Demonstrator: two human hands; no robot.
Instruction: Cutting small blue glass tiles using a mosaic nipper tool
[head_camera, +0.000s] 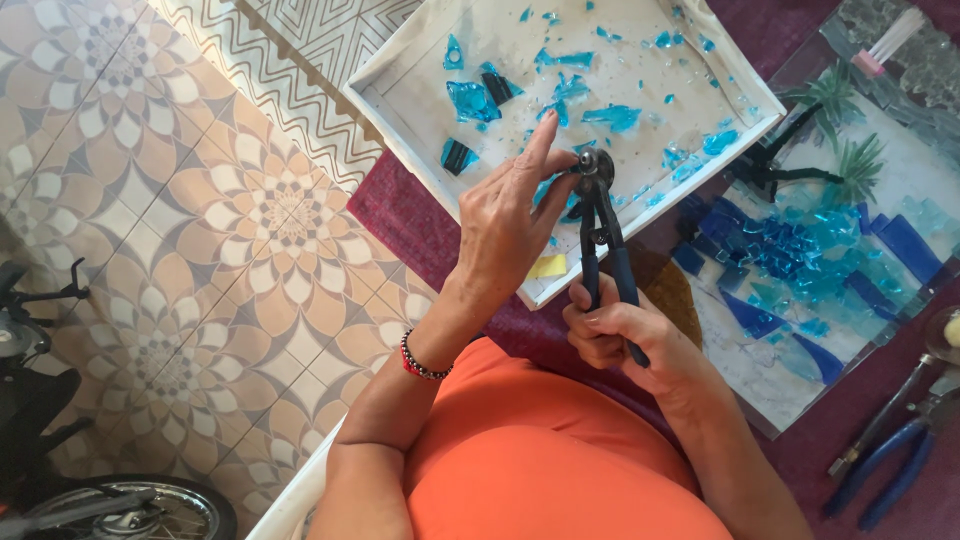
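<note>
Over the white tray (420, 100), right hand (620, 335) clenched around blue-handled nippers (603, 230).

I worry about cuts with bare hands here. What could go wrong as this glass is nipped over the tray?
1. The left hand pinches a blue glass piece right at the nippers head; a slip may cut fingertips.
2. Chips may fly past the white tray, already strewn with shards.
3. The right hand squeezes only the handle ends, so control may be poor.
</note>
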